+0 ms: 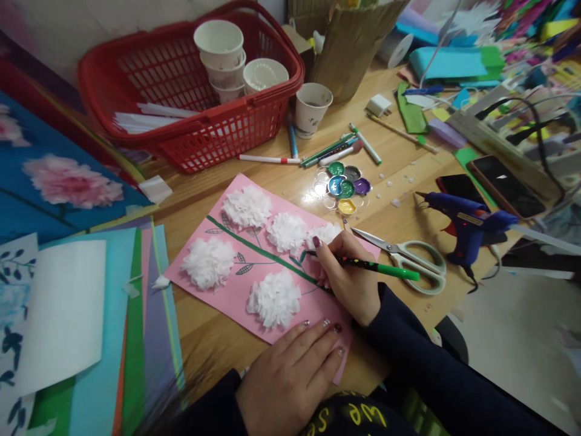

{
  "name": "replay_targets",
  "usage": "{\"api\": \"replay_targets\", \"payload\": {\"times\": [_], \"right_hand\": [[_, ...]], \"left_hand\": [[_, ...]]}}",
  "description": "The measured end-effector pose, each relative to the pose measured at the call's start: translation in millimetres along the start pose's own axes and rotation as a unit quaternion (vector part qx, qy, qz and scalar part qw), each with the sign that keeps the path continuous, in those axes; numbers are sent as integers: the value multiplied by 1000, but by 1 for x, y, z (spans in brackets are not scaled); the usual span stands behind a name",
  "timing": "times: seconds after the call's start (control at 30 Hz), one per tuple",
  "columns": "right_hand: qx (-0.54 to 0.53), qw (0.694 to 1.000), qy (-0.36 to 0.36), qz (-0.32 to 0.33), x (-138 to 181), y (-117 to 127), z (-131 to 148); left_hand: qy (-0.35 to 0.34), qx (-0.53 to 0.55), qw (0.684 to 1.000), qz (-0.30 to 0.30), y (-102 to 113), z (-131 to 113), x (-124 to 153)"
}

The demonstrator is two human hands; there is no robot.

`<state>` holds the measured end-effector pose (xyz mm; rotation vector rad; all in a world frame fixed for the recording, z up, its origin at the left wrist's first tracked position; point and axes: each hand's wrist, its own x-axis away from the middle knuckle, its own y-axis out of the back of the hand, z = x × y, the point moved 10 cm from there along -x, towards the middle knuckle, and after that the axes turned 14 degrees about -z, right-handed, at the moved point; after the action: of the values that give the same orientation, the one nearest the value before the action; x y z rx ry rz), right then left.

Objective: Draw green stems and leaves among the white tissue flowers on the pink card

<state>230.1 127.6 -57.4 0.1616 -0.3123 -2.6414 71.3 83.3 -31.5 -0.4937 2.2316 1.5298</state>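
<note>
On the wooden table lies a pink sheet of paper (227, 280) bearing several white ruffled paper flowers (275, 299), a thick green stem line and thin drawn leaves. My right hand (349, 275) is closed around a green marker (394, 270) with a dark patterned barrel. Its tip is at a partly green leaf near the sheet's middle right, and the hand covers part of a flower there. My left hand (295, 378) rests flat on the sheet's lower edge, fingers stretched out, holding nothing.
Scissors (420, 263) and a blue glue gun (474, 224) lie to the right. Behind the sheet are a paint palette (347, 189), several pens (329, 151), a paper cup (313, 109) and a red basket (236, 130). Coloured paper (131, 327) is stacked left; phones (506, 184) lie far right.
</note>
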Motion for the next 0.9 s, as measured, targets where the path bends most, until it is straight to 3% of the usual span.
{"api": "replay_targets", "payload": {"times": [0.37,0.9], "right_hand": [[-12,1000,-15,5,-1,-1,0],[-38,999,-22,-6,0,-1,0]], "left_hand": [[2,6,1000,16,-6,-1,4],[4,-18,1000,-26,7,2,-7]]}}
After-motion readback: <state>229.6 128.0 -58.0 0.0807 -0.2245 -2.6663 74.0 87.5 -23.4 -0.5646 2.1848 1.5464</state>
